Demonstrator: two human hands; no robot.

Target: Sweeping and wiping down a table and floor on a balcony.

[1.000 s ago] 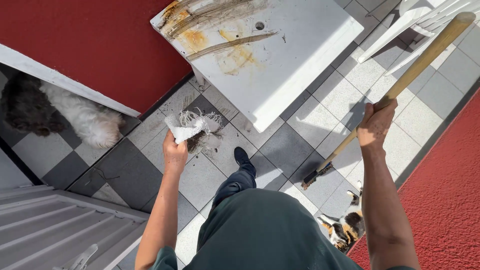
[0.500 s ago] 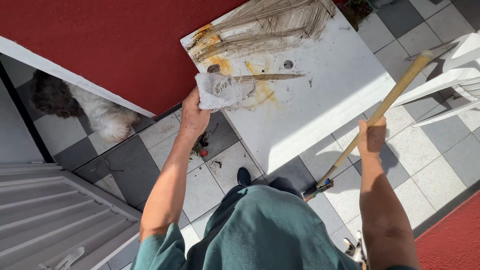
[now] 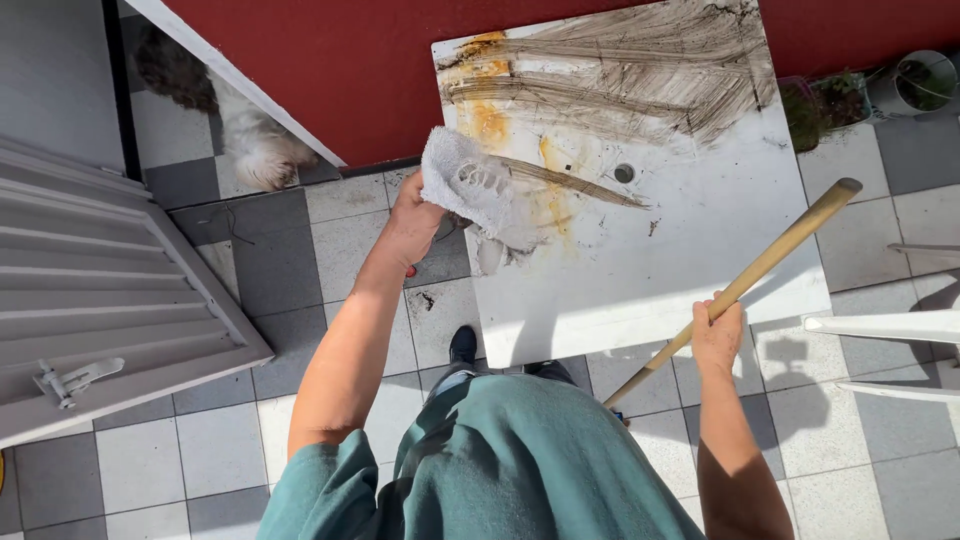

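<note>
The left hand (image 3: 415,225) is clamped on a white rag (image 3: 465,180) at the dirty counter (image 3: 690,260), the right hand (image 3: 717,335) on a broom handle (image 3: 775,255) — the loose handle could swing against the counter.

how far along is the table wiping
Barely begun: the white plastic table shows brown streaks and orange stains across its far half. In hand: left hand presses a white rag at its left edge; right hand holds a wooden broom handle. Nearly all stains remain.

The broom handle's (image 3: 770,255) lower end hides behind the person's body.
</note>
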